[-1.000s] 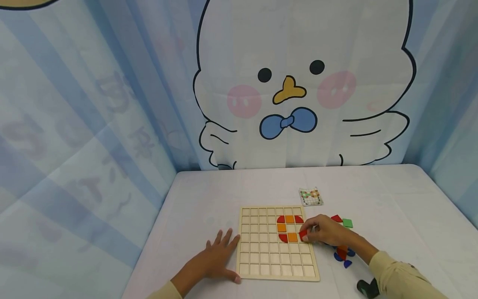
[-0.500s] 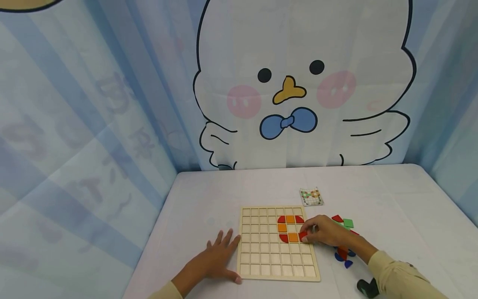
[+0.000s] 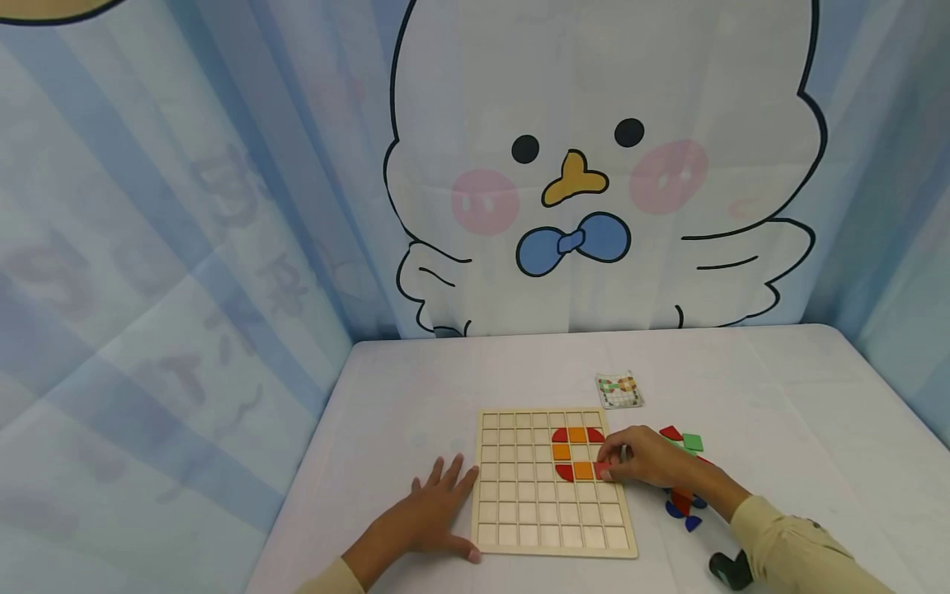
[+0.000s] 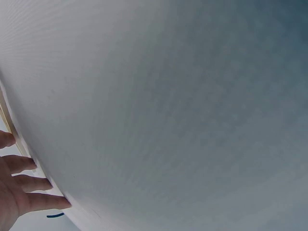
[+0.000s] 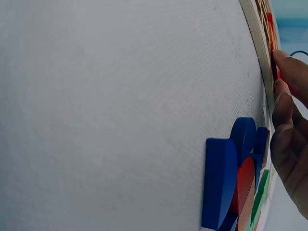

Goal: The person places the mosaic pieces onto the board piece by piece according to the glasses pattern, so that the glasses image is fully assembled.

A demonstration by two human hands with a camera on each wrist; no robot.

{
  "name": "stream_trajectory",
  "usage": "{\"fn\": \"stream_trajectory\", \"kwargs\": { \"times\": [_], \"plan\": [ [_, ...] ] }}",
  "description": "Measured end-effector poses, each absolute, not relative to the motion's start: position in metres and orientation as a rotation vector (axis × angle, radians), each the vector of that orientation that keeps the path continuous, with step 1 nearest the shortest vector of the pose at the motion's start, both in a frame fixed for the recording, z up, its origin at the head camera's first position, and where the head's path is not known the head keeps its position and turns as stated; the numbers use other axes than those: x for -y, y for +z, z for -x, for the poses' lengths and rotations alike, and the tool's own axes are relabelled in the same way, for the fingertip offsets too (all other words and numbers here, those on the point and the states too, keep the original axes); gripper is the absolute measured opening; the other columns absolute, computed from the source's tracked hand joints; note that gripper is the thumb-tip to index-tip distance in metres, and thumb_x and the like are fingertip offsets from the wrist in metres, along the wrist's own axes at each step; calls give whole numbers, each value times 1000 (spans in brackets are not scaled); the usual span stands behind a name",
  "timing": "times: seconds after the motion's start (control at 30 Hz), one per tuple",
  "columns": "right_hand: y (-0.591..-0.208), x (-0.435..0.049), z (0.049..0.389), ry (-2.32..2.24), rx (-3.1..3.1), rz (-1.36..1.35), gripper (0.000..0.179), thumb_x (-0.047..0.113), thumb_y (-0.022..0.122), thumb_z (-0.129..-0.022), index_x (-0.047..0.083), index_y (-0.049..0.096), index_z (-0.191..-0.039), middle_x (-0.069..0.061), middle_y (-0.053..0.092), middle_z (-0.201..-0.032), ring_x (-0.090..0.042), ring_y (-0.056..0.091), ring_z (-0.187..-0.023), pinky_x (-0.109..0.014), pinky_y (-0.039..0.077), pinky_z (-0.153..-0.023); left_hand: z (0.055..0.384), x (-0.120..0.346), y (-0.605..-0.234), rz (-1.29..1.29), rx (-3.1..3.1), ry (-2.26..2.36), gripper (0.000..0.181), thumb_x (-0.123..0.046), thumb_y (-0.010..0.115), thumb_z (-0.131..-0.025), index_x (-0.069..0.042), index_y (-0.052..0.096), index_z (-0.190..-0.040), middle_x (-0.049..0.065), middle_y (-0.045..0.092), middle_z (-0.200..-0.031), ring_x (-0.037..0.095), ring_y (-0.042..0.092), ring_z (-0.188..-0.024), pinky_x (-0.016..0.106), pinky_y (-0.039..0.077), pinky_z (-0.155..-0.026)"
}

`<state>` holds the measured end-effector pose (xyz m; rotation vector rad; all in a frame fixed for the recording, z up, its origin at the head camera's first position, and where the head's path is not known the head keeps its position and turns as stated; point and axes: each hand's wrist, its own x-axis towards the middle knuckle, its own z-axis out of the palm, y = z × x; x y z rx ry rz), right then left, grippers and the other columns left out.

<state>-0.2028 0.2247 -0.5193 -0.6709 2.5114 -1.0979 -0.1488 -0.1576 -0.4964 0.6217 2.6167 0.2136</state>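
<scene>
A wooden grid board (image 3: 549,516) lies on the white table in the head view. Red rounded corner pieces (image 3: 560,435) and orange squares (image 3: 562,451) fill several cells toward its upper right. My right hand (image 3: 644,455) pinches one more red piece (image 3: 600,470) with thumb and fingertips, at the cell right of the lowest orange square (image 3: 583,470). That piece is partly covered by the fingers; in the right wrist view the fingertips are right at the board's edge. Spread and straight, the fingers of my left hand (image 3: 438,511) rest beside the board's left edge.
Loose pieces lie right of the board, among them a green square (image 3: 693,443), a red piece (image 3: 671,433) and blue rounded pieces (image 5: 219,183). A small pattern card (image 3: 619,389) sits behind the board. A dark object (image 3: 731,569) lies by the right sleeve.
The red piece under my right fingertips has gone from tilted to lying flatter over its cell. Both hands stay nearly in place.
</scene>
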Motion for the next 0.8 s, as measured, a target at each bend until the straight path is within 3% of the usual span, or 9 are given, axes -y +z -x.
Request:
{"fn": "stream_trajectory", "kwargs": {
  "times": [0.53, 0.8],
  "plan": [
    [-519, -225, 201, -1054, -2526, 643, 12, 31, 76, -90, 21, 73, -96, 8, 60, -81, -7, 52, -75, -21, 44, -63, 150, 158, -503, -635, -2616, 194, 119, -75, 73, -69, -17, 25, -160, 20, 17, -167, 51, 16, -151, 75, 32, -106],
    [-514, -242, 205, -1260, -2446, 514, 27, 32, 65, -99, 9, 70, -111, -5, 63, -96, -14, 58, -62, -27, 52, -56, 151, 160, -503, -643, -2620, 187, 120, -78, 70, -68, -16, 24, -161, 20, 16, -167, 51, 16, -150, 75, 32, -105]
  ]
}}
